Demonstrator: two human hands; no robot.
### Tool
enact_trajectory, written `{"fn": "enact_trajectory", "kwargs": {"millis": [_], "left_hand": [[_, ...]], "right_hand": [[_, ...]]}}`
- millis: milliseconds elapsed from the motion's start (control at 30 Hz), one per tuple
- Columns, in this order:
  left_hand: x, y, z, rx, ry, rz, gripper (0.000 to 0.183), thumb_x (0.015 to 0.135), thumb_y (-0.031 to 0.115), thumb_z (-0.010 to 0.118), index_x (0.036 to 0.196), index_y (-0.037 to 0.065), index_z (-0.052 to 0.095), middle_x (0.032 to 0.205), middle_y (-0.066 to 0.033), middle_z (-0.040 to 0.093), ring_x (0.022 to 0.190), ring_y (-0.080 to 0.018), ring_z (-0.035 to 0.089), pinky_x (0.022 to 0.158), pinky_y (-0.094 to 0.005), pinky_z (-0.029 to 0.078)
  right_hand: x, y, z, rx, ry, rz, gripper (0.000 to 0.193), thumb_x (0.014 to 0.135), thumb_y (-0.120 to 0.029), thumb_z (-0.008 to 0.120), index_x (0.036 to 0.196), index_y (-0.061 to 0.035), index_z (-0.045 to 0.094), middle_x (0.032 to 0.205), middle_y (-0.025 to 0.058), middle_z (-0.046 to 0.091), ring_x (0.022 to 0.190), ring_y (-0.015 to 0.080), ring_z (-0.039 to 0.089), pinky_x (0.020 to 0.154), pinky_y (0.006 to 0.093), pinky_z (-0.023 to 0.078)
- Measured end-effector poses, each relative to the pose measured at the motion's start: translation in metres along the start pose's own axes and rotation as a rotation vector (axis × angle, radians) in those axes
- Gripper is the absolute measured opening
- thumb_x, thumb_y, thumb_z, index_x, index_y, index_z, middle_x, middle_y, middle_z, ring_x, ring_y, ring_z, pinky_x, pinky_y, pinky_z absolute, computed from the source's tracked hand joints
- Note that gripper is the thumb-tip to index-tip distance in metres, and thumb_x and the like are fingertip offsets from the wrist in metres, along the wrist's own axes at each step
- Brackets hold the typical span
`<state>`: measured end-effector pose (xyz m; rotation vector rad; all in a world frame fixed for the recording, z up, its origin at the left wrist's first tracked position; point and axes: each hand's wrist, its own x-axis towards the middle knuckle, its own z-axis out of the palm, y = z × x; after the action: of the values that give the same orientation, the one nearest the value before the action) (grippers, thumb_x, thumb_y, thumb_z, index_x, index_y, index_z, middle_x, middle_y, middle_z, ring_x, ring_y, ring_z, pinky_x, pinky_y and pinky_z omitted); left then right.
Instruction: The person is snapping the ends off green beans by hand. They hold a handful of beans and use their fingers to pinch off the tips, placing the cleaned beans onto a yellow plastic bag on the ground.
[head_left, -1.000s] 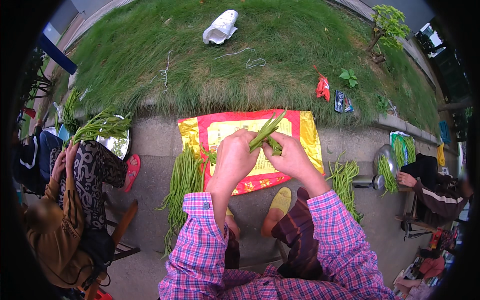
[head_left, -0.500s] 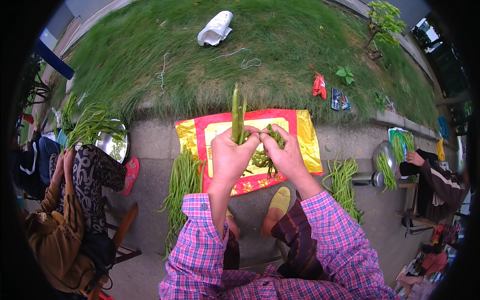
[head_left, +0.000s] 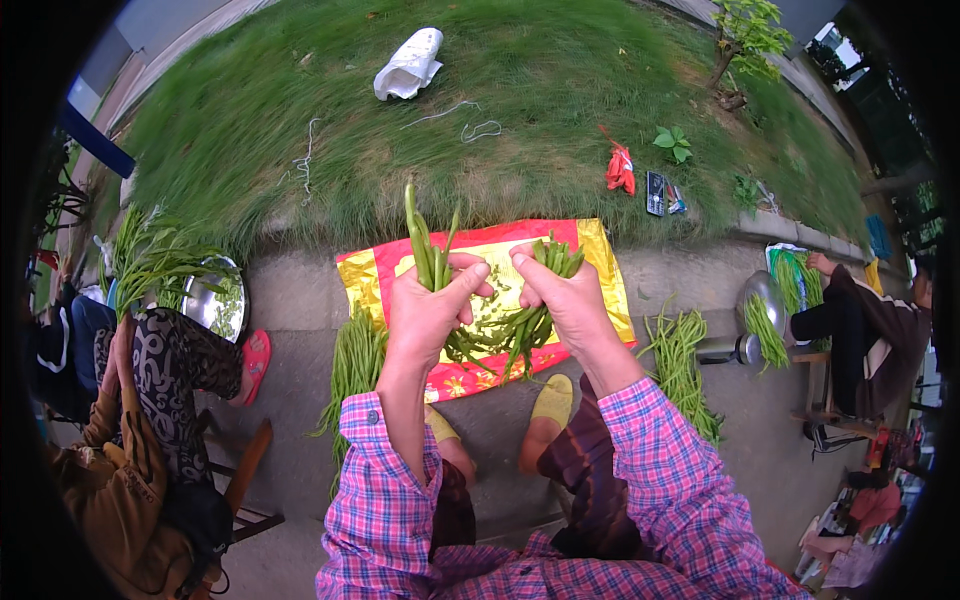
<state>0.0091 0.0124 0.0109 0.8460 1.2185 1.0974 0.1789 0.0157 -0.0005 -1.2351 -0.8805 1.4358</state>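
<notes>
My left hand [head_left: 420, 315] is closed around a few thick green vegetable stems [head_left: 424, 255] that stand up past the thumb. Opposite it, a small gap away, my right hand [head_left: 570, 300] grips a bunch of thinner green stems [head_left: 525, 335], with cut-looking ends on top and the rest hanging below the fist. Both hands are held above a red, yellow and gold plastic sheet [head_left: 610, 285], where small green bits [head_left: 490, 310] lie. One pile of long green stems [head_left: 355, 365] lies left of the sheet, another pile [head_left: 680, 365] to its right.
A person [head_left: 125, 480] sits at the left, holding leafy stems [head_left: 165, 265] near a metal basin [head_left: 230, 300]. Another person [head_left: 870, 330] is seated at the right by a metal bowl [head_left: 757, 300] and pan. Beyond the kerb, grass holds a white bag [head_left: 408, 65] and a red bag [head_left: 620, 168].
My hands, close together at the fingertips before, have drawn apart. The right hand's bunch now hangs lower and shows more fully. The whole view has shifted slightly.
</notes>
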Motion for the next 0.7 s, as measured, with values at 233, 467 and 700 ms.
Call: {"fn": "enact_trajectory", "kwargs": {"millis": [233,467,700], "left_hand": [[-0.002,-0.005,0.006,0.119,-0.246,-0.05,0.016,0.089,0.016,0.071,0.096,0.002,0.069,0.072,-0.0038,0.068,0.049,-0.0046,0.051,0.044,-0.0197,0.039],[-0.004,-0.004,0.004,0.211,-0.324,-0.112,0.016,0.089,0.019,0.072,0.093,0.004,0.069,0.069,-0.0021,0.066,0.049,-0.0033,0.05,0.044,-0.0192,0.039],[-0.007,-0.002,0.006,0.236,-0.401,-0.126,0.015,0.089,0.017,0.071,0.096,0.004,0.069,0.073,-0.0031,0.068,0.052,-0.004,0.052,0.046,-0.0195,0.041]], "right_hand": [[0.002,0.001,-0.008,0.101,-0.149,0.053,0.033,0.096,-0.026,0.061,0.108,0.0047,0.065,0.064,-0.0031,0.053,0.059,0.0059,0.051,0.057,0.0231,0.04],[0.001,-0.001,-0.013,-0.066,-0.195,0.054,0.028,0.093,-0.031,0.067,0.1,-0.0029,0.067,0.065,-0.0056,0.053,0.06,0.0032,0.05,0.056,0.0227,0.039],[0.0,-0.002,-0.014,-0.026,-0.166,0.078,0.023,0.089,-0.028,0.072,0.094,-0.0065,0.066,0.065,-0.0062,0.053,0.06,0.0032,0.05,0.056,0.0221,0.039]]}}
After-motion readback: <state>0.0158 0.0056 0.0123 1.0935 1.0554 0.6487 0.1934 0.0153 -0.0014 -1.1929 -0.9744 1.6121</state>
